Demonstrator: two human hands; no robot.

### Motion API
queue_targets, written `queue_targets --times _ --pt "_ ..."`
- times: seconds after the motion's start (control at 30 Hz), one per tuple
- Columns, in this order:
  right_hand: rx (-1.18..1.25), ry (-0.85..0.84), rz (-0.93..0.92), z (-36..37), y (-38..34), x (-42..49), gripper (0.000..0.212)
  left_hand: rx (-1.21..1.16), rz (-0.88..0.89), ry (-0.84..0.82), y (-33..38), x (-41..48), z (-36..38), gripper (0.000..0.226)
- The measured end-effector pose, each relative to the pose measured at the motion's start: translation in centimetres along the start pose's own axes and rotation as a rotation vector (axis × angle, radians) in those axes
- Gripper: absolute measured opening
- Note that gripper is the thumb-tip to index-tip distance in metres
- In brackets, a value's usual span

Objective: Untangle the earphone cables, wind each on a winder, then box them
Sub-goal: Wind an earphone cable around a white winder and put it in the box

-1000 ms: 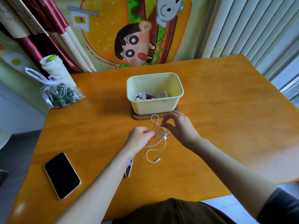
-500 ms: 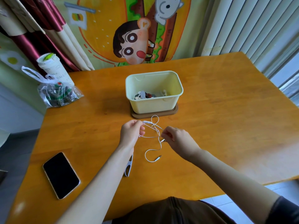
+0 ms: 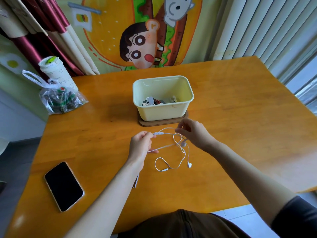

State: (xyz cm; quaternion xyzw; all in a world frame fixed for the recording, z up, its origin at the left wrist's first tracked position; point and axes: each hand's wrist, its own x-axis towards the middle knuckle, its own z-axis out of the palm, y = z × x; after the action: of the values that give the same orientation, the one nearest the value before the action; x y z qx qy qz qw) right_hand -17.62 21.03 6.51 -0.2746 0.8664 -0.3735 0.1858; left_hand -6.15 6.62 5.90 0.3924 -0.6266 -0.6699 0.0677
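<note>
A white earphone cable [image 3: 178, 148] hangs in loose loops between my hands, just above the table. My left hand [image 3: 141, 145] pinches it beside the inline remote [image 3: 158, 133]. My right hand [image 3: 193, 133] pinches the cable at its upper loop. One earbud [image 3: 189, 164] and the plug [image 3: 165, 169] lie on the wood below. The pale yellow box [image 3: 163, 110] stands behind on a brown lid [image 3: 163, 122] and holds several wound earphones [image 3: 154, 101]. A white winder [image 3: 136, 182] peeks out from under my left forearm.
A black phone [image 3: 63, 186] lies face up at the front left. A clear bag [image 3: 60, 98] and a white cup [image 3: 57, 73] sit at the table's back left corner. The orange table [image 3: 240, 127] is bare on the right.
My hands have drawn apart and the cable has opened into wider loops. My right hand rose towards the box; an earbud has dropped onto the table.
</note>
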Motion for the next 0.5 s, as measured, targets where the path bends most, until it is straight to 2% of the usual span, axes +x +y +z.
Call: queue_targets --times 0.07,0.1,0.27,0.37,0.43,0.5 --pt "-0.106 -0.132 0.042 -0.2 0.8 0.1 0.001 0.035 0.006 -0.025 0.0 -0.2 -0.5 0.016" --pt "-0.139 -0.136 0.053 -0.1 1.1 0.2 0.003 0.068 0.008 -0.044 -0.1 -0.2 -0.7 0.016" --pt "0.076 0.195 0.003 0.5 1.4 0.3 0.010 0.216 -0.028 -0.181 -0.5 -0.4 -0.7 0.016" --pt "0.208 0.235 -0.053 0.4 0.4 0.0 0.008 0.212 -0.029 -0.173 -0.9 -0.4 -0.2 0.017" --pt "0.232 0.151 -0.104 0.1 -0.2 -0.7 0.009 0.193 -0.022 -0.113 -1.0 0.0 -0.2 0.018" --pt "0.146 -0.043 -0.151 0.3 -0.4 -1.5 0.011 0.165 0.001 -0.037 -0.8 0.4 -0.3 0.019"
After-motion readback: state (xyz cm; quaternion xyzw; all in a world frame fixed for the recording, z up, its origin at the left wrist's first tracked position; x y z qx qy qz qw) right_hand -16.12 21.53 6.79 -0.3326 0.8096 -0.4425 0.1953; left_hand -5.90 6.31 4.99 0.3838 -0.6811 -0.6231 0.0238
